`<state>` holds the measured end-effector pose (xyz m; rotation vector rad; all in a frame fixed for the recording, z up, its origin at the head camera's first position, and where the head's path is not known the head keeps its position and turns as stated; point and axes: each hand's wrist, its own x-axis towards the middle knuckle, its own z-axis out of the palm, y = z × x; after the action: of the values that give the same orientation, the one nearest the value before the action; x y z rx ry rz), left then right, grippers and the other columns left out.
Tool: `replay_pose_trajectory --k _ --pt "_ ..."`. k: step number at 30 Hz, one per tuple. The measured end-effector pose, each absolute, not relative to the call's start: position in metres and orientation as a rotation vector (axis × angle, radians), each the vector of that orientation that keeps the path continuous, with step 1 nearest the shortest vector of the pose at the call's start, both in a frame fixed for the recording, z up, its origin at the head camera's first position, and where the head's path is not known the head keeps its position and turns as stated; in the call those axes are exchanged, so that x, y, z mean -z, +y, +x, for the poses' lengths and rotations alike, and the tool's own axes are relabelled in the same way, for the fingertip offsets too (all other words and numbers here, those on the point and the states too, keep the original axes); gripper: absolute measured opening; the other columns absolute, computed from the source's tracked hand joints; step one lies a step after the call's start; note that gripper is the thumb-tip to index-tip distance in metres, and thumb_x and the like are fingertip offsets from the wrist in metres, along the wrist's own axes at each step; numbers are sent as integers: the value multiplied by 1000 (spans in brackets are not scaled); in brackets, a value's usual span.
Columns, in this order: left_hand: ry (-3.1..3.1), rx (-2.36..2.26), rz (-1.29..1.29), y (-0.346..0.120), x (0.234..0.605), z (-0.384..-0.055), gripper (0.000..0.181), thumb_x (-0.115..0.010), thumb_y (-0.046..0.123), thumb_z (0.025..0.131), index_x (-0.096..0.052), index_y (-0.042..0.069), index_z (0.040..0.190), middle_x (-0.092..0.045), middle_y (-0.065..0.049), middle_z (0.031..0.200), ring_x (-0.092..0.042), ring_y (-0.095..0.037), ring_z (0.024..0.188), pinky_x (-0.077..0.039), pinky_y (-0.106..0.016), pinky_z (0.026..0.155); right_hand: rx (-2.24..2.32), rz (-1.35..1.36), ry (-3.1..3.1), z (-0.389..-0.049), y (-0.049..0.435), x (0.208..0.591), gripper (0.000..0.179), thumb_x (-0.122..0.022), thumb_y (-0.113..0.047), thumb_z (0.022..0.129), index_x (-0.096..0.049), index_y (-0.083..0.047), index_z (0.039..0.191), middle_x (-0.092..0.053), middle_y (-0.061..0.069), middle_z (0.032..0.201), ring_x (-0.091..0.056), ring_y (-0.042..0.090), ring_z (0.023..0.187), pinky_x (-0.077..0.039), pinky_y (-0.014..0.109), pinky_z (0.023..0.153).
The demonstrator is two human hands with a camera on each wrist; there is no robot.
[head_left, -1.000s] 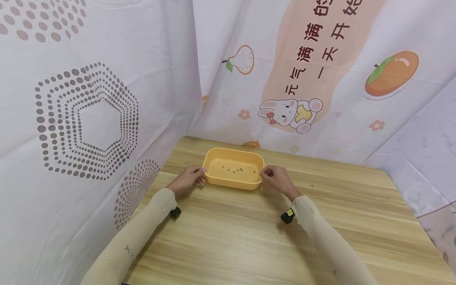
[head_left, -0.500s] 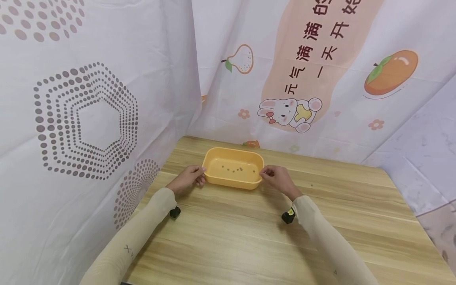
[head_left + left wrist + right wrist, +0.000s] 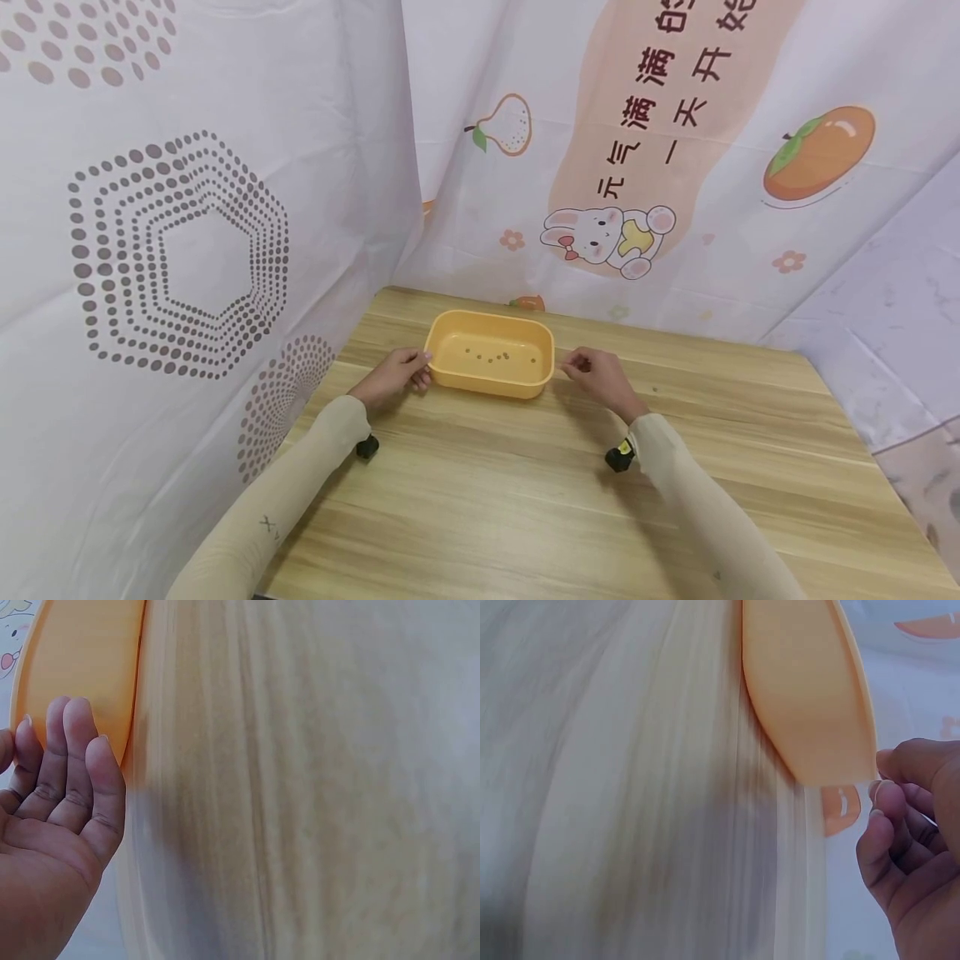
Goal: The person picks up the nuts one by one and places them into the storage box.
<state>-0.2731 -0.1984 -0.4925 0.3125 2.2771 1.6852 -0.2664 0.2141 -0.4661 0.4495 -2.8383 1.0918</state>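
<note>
A yellow-orange rectangular plastic basin (image 3: 491,385) stands on the table, with several tiny brownish bits (image 3: 491,361) scattered on its floor, too small to identify. My left hand (image 3: 396,372) pinches the basin's left rim between thumb and index finger. In the left wrist view, the other fingers (image 3: 78,724) lie bent against the outer wall. Beside the basin's right end, my right hand (image 3: 603,379) is slightly apart from the rim in the head view. Its thumb and index finger are close together in the right wrist view, with nothing visible between them.
The wood-grain table (image 3: 480,483) extends toward me and to the right. One tiny dark speck (image 3: 655,389) lies on it, right of my right hand. A printed white curtain (image 3: 480,208) hangs behind the basin, and a dotted curtain (image 3: 322,208) borders the left side.
My right hand has let go of the basin's right rim and moved a little to the right. The left hand and the basin are where they were.
</note>
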Motion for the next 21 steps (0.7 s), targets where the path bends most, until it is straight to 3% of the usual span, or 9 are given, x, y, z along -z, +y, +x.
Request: replay_pose_trajectory --k 13,21 --pt "2279 -1684 330 -198 492 -273 41 -48 32 111 -61 -6 108 -67 -17 97 -64 -25 83 -57 -38 78 -1018 358 -2865 -265 256 477 13 -69 -20 100 -74 -8 101 -73 6 97 -67 25 92 -54 36 73" --pt "2252 -1683 337 -200 493 -274 42 -45 28 113 -60 -10 111 -66 -23 101 -64 -32 88 -56 -50 84 -996 320 -2885 -265 285 488 15 -67 -22 101 -73 -8 103 -71 5 90 -62 19 78 -51 35 67"
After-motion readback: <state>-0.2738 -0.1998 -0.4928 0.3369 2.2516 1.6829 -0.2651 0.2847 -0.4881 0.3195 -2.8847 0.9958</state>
